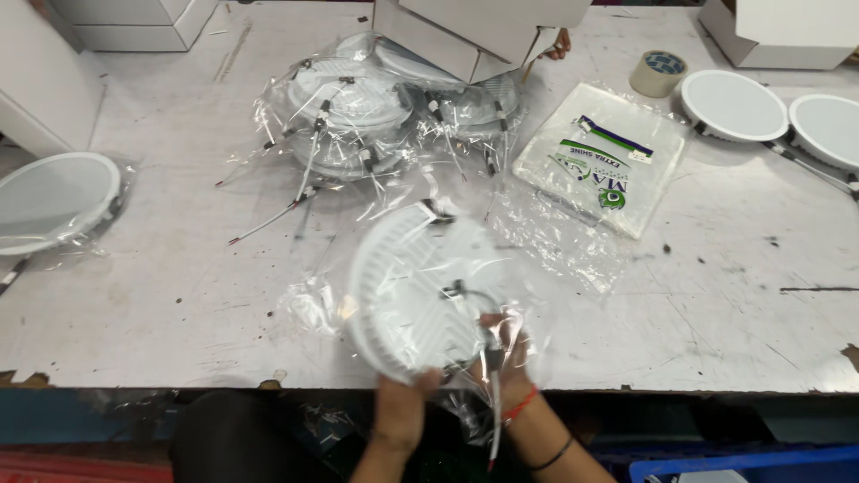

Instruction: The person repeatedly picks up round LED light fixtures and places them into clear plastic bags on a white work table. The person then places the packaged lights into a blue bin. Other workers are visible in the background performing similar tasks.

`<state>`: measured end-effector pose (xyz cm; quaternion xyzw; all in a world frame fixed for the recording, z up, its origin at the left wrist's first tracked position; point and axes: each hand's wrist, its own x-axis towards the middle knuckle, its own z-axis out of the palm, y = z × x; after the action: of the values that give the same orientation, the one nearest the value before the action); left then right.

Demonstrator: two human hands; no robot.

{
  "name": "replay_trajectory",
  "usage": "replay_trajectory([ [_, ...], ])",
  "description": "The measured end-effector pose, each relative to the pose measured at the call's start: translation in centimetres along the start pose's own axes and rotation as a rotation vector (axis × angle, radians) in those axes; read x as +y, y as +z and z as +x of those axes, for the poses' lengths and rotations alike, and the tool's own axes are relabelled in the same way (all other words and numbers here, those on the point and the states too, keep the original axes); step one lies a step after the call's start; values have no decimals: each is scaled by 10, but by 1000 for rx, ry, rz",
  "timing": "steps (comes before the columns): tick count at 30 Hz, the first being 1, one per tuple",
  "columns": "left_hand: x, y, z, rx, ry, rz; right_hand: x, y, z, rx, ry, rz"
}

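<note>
Two hands, yours, work at the near edge of the surface [179, 295]. Left hand [400, 407]: grip pinched on the lower rim of a round white downlight [407, 300], held tilted with its ribbed back toward you, just above the surface edge. Right hand [508, 358]: grip closed around the clear plastic bag [537, 259] and the lamp's wire [493, 402], which hangs below the wrist. Behind the lamp: a heap of bagged downlights [358, 116] with loose leads, mid-surface. Right of the heap: one flat pack of white bags [599, 161]. Far right: one roll of tape [658, 73], then two unbagged downlights [732, 105] lying face up, touching at the rims. Left edge: one bagged downlight [54, 201], face up. Far edge: white cartons [465, 36], with another person's fingertips [560, 45] on one.
</note>
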<state>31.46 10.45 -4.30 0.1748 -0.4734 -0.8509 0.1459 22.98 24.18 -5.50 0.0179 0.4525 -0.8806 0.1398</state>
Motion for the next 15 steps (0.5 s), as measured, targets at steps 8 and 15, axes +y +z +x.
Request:
replay_trajectory([
  [8,62,-47,18,352,533,140,-9,1,-7,-497,156,-398],
  [15,166,-85,66,123,990,1495,-143,-68,-30,-51,-245,-662],
])
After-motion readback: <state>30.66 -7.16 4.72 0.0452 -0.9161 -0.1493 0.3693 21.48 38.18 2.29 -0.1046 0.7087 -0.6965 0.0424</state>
